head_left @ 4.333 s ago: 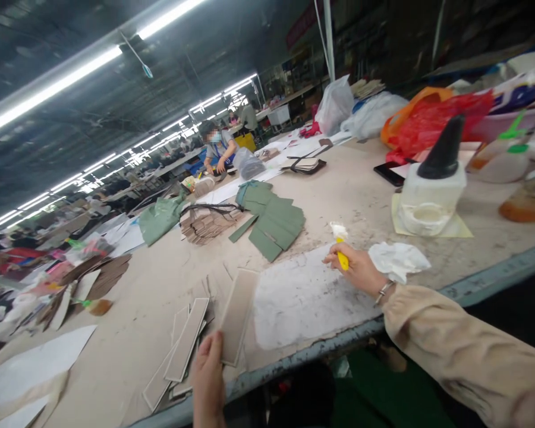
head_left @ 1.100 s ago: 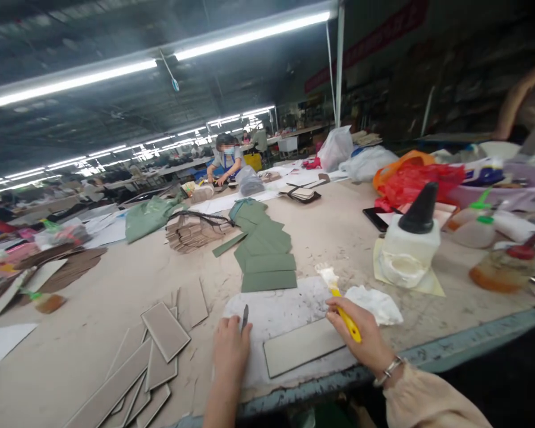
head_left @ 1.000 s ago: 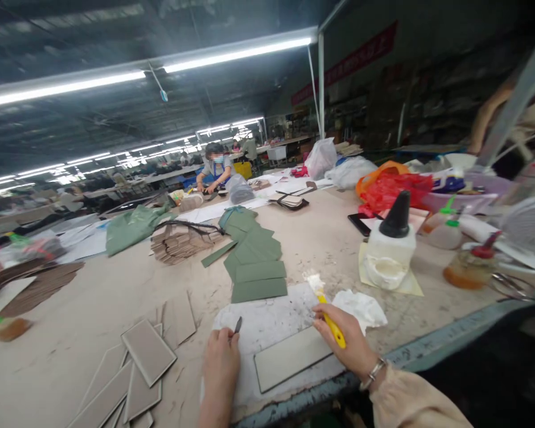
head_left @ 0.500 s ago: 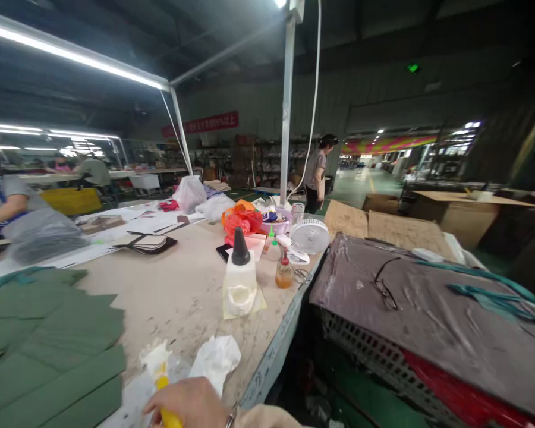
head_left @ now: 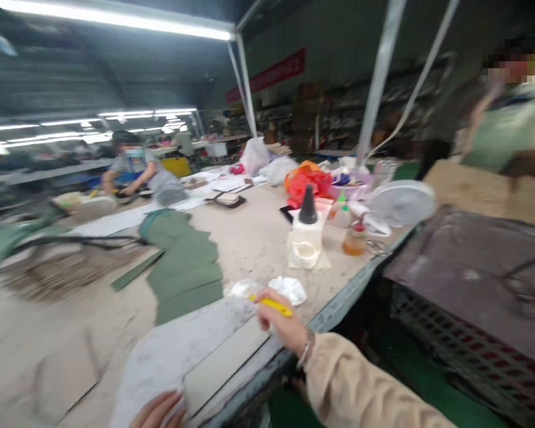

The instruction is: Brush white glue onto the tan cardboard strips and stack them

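My right hand (head_left: 285,324) is closed around a yellow-handled tool (head_left: 274,305), whose tip is blurred near a white smear (head_left: 243,289) on the table. Just beyond the fingers lies a crumpled white wrapper (head_left: 289,290). Below this hand, a pale rectangular panel (head_left: 227,362) rests on a white sheet (head_left: 169,351) along the table edge. At the bottom, my left hand (head_left: 160,411) shows only its fingers, stretched out at the panel's near end; whether they press on it I cannot tell.
Green fabric pieces (head_left: 185,267) overlap left of centre. A white bottle with a black nozzle (head_left: 305,229) and an amber glue bottle (head_left: 354,242) stand towards the right edge, near a white fan (head_left: 401,202). A covered crate (head_left: 468,279) stands right. A masked person (head_left: 131,169) works across the table.
The view has swung left, bringing the panel and my left hand into sight. My right hand, with the yellow-handled tool still in it, now appears over the panel's far end.
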Tool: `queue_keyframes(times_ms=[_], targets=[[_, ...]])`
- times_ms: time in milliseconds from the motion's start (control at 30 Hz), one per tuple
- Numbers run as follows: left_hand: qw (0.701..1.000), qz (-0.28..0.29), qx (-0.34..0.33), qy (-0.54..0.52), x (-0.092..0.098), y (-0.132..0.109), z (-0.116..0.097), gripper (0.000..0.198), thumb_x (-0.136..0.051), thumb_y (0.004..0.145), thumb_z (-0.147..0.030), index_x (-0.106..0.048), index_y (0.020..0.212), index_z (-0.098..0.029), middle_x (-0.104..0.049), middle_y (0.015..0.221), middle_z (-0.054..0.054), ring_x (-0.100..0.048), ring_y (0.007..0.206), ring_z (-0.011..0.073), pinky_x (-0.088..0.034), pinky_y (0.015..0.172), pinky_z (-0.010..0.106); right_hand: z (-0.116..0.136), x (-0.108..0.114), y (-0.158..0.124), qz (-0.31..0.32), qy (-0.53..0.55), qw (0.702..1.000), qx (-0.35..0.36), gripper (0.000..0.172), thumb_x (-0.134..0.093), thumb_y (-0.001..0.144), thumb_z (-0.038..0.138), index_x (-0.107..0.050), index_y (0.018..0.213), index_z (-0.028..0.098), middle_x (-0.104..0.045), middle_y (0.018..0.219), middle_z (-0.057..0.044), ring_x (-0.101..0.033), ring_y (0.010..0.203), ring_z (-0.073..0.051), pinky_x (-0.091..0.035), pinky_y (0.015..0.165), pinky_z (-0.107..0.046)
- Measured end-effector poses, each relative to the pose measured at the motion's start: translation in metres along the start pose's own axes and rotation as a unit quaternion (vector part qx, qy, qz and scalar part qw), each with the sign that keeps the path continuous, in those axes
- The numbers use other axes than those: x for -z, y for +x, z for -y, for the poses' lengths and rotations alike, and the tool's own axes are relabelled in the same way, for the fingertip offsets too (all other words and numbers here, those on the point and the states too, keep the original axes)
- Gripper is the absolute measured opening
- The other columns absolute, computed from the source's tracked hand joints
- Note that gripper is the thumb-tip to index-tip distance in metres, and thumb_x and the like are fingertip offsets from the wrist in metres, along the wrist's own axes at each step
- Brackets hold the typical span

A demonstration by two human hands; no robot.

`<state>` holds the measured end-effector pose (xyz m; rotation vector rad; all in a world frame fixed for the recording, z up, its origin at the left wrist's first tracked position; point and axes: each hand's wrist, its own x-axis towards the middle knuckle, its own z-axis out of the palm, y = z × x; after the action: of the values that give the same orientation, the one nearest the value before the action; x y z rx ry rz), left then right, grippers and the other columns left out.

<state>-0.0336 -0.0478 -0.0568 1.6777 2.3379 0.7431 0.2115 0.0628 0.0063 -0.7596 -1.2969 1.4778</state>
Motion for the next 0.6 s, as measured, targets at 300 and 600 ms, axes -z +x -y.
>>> queue_keyframes(times_ms=[300,600], targets=[[0.988,-0.047,-0.148,-0.004,0.037,-0.039,0.010,0.024,-0.050,0.086,-0.022,-0.067,0.103,-0.022,-0.064,0.108,0.008,-0.062,0.099,0.0189,-0.053,0.088,0.033,0.001,0.001,-0.002,0.109,0.298,0.941,-0.121,0.031,-0.047,0.084,0.047,-0.060,0.081,0.020,-0.031,0.043,0.006,-0.027,0.041,-0.008,-0.022,0.040,-0.020],[0.984,0.020,-0.176,-0.022,0.045,-0.041,-0.003,0.017,-0.055,0.084,-0.018,-0.071,0.091,-0.021,-0.065,0.104,0.007,-0.061,0.097,0.0189,-0.053,0.086,0.033,-0.004,0.002,-0.002,0.086,0.365,0.896,-0.239,0.030,-0.046,0.086,0.046,-0.055,0.073,0.022,-0.008,0.041,0.011,-0.001,0.038,-0.006,-0.010,0.033,-0.014]])
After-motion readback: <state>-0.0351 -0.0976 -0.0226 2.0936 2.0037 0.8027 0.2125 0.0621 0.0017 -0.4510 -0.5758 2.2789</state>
